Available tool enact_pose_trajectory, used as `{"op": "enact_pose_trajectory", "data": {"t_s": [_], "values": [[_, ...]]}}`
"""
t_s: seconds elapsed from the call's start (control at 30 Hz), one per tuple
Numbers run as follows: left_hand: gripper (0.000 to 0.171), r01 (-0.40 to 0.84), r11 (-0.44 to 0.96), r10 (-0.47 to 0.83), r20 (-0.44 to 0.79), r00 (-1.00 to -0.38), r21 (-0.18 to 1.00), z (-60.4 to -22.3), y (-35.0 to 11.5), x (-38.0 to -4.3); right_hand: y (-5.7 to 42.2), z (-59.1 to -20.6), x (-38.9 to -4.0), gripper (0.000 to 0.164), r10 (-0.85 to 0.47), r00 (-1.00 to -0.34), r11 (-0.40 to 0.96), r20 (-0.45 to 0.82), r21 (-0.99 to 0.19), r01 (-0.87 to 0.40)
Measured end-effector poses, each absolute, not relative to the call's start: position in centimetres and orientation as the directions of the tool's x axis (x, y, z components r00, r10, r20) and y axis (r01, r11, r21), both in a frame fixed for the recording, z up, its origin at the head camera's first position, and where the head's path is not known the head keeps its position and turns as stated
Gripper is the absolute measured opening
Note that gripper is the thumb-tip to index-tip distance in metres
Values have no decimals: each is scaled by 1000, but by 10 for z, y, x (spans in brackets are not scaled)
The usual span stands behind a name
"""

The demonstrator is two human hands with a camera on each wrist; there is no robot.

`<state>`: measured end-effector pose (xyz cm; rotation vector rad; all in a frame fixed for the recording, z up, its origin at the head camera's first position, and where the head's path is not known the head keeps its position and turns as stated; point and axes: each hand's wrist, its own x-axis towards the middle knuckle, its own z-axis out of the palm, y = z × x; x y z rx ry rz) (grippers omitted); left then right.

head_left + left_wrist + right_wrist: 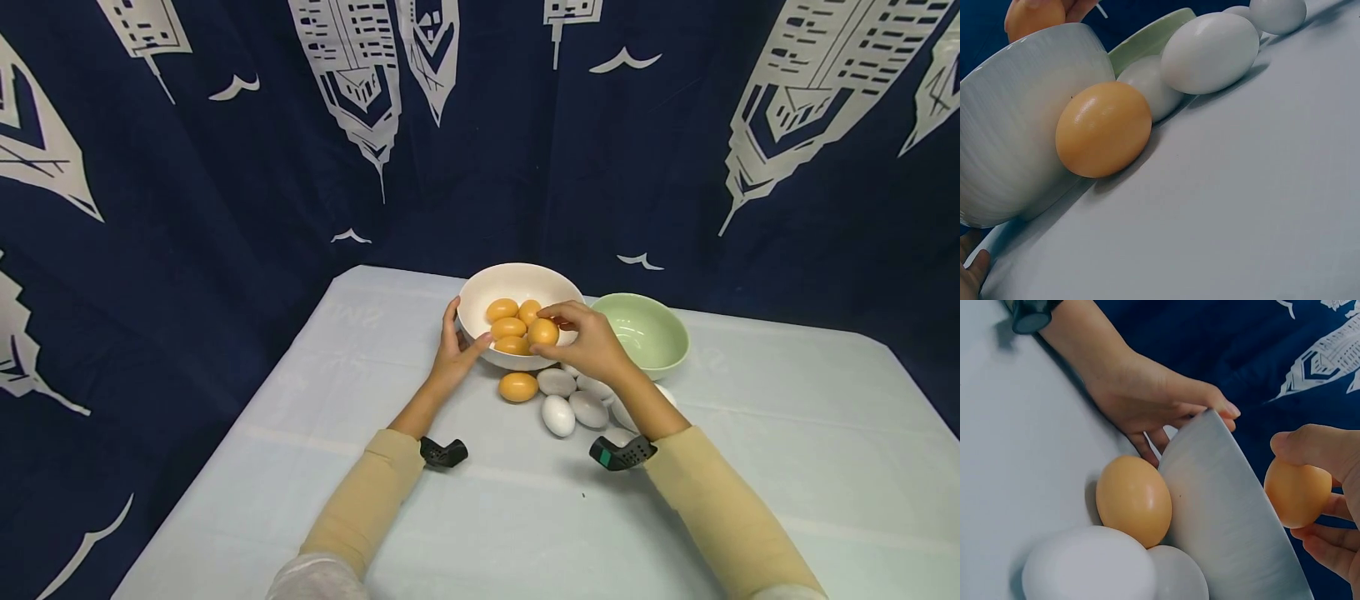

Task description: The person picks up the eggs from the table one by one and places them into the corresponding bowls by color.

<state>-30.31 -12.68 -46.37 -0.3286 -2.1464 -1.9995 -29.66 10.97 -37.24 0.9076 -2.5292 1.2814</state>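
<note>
A white bowl [480, 287] with several orange eggs [508, 328] inside stands on the table. My left hand [452, 354] grips its left side, thumb at the rim and fingers against the outer wall. Over the bowl's right part, my right hand [588, 340] pinches an orange egg [1297, 492] between thumb and fingers. Another orange egg [1104, 129] lies on the table in front of the bowl. Beside it are several white eggs [558, 416], partly hidden under my right forearm.
A green bowl [651, 329] stands right of the white bowl, partly behind my right hand. A white cloth [480, 533] covers the table. Behind it hangs a dark blue curtain [495, 183] with white building prints.
</note>
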Motion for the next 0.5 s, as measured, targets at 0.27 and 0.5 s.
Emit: {"op": "enact_pose_trajectory", "data": {"t_s": [0.27, 0.5], "values": [[85, 289, 79, 34, 287, -957, 954, -464, -124, -303, 111, -373, -308, 48, -439, -835, 528, 332, -657, -539], [86, 283, 69, 49, 280, -959, 957, -463, -126, -304, 113, -376, -320, 50, -472, -836, 585, 280, -610, -534]]}}
